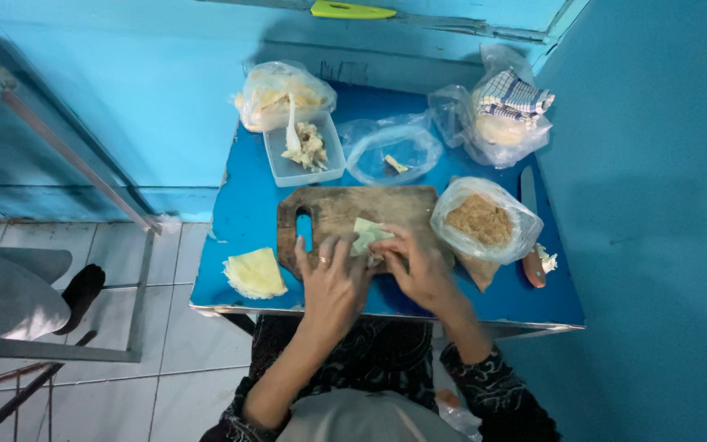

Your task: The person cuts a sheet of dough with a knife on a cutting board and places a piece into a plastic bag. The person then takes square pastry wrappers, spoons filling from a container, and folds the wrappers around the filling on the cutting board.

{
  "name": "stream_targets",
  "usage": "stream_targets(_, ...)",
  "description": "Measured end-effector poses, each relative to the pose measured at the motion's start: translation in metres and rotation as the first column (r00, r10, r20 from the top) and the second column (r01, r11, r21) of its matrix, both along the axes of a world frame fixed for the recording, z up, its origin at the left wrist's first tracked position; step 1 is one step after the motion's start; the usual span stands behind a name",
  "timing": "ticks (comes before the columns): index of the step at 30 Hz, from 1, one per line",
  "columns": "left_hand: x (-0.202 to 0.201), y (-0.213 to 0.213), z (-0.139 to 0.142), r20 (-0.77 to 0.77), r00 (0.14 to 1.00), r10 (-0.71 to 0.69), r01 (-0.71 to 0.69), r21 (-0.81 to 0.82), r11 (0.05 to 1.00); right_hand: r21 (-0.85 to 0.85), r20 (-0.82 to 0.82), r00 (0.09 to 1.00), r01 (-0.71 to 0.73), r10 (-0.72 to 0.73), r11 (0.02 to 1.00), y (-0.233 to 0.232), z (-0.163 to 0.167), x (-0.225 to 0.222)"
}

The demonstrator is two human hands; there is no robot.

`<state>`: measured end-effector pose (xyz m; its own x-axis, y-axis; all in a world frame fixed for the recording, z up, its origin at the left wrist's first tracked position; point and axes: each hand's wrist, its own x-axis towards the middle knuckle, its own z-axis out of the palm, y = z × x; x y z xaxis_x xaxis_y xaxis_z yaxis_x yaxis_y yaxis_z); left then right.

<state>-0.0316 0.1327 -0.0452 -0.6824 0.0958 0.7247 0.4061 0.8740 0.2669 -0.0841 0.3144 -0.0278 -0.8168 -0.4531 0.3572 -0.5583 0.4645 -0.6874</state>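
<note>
- Left hand (333, 282) lies flat, fingers spread wide, on the near edge of the wooden cutting board (345, 214); ring on one finger; fingertips touch the pale wrapper (367, 234).
- Right hand (417, 266) curled over the same wrapper, fingers pinching and folding its near edge; grip closed on it.
- Wrapper: thin, pale yellow-green sheet, on the board's near-right part, partly hidden under both hands.
- Board sits mid blue worktop (247, 205), handle hole to the left.
- Stack of wrappers (254, 273), pale yellow, on the worktop left of the board, near the front edge, apart from the left hand.
- Clear bag of brown crumbly filling (484, 221) just right of the board, open top.
- Clear plastic tub (303, 150) behind the board, shredded pale food and a white utensil inside.
- Nearly empty clear bag (390, 151) beside the tub.
- Bag with checked cloth (505, 110) at the far-right corner.
- Knife (531, 237), reddish handle, along the right edge behind the filling bag.
</note>
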Motion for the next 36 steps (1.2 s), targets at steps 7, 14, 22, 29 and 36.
stream_targets(7, -0.017, -0.006, -0.014, 0.085, 0.995, -0.047, 0.038, 0.109, 0.993, 0.043, -0.094, 0.975, -0.2, 0.204, 0.979, 0.006, 0.01, -0.009)
stream_targets(14, -0.022, -0.008, -0.008, 0.184, 0.982, -0.044, 0.005, 0.211, 0.977, 0.105, 0.05, 0.998, -0.048, 0.043, 0.993, -0.016, 0.02, -0.028)
stream_targets(22, -0.028, -0.006, -0.006, 0.184, 0.981, -0.056, -0.008, 0.328, 0.945, 0.066, -0.044, 0.987, -0.151, 0.154, 0.986, -0.012, 0.012, -0.039)
stream_targets(29, -0.025, -0.022, -0.005, 0.13, 0.985, -0.117, 0.09, 0.195, 0.977, 0.146, -0.118, 0.962, -0.228, 0.245, 0.963, 0.002, 0.005, -0.041)
stream_targets(36, -0.035, -0.014, -0.004, 0.175, 0.982, -0.07, 0.043, 0.154, 0.987, 0.008, 0.287, 0.957, -0.042, 0.038, 0.999, -0.012, 0.009, -0.044)
